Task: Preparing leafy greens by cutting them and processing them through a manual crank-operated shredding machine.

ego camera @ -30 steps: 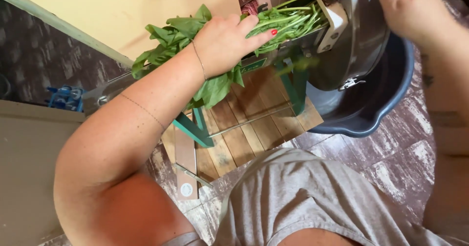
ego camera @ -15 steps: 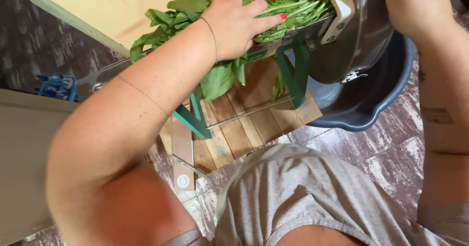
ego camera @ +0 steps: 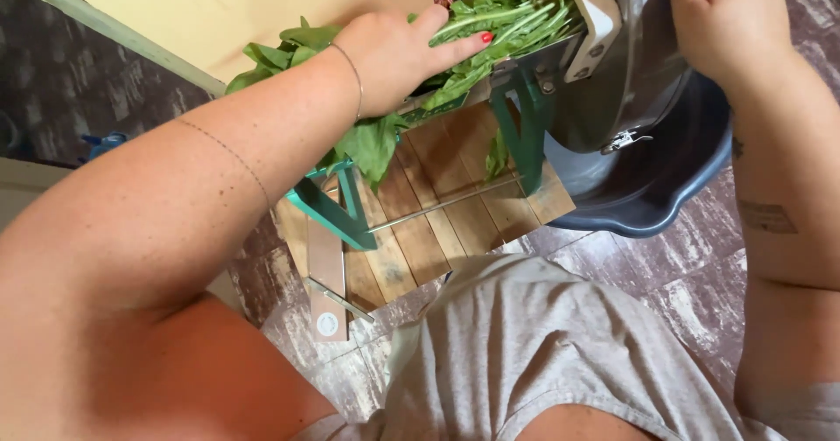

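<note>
Two hands are seen at a hand-cranked cutter. Leftmost, the left hand (ego camera: 398,56) is laid flat, fingers loosely spread, pressing a bundle of leafy greens (ego camera: 490,25) along the feed chute, presumably to keep the stems aligned toward the blade. Below, green metal legs (ego camera: 337,213) are set on a slatted wooden board (ego camera: 437,205). Rightward, a smooth steel housing (ego camera: 626,73) overhangs a dark blue tub (ego camera: 674,196). The right hand (ego camera: 731,21) is closed at the machine's top; what it grips cannot be told.

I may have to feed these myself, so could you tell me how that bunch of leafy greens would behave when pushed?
The leafy greens probably flop: leaves droop over the trough edge. Likely light, since the left hand presses them flat.
</note>
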